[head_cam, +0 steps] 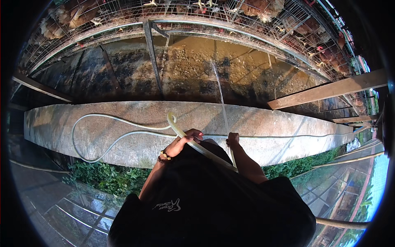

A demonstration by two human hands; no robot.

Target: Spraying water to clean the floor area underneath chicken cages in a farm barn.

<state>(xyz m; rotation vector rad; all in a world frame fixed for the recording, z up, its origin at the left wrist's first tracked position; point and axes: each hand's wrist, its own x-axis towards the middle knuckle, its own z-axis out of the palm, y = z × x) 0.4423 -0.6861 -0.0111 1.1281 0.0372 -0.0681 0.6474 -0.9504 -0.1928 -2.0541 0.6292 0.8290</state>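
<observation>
My left hand [182, 143], with beaded bracelets at the wrist, is closed around a pale braided hose [173, 125] that crosses in front of my body. My right hand [233, 139] grips the hose near its outlet. A jet of water [219, 85] leaves that hand and reaches the wet, dirt-covered ground [197, 64] below the cages. Part of the hose passes by my dark shirt. The rest lies in a long loop on the concrete walkway and runs off to the right.
The concrete walkway [123, 120] ends at a drop beyond my hands. Wire cages [191, 12] with brown chickens stand above the wet ground. Wooden beams [327, 89] slant across at the right, and a post [151, 52] stands ahead. Green plants [108, 177] grow behind the walkway.
</observation>
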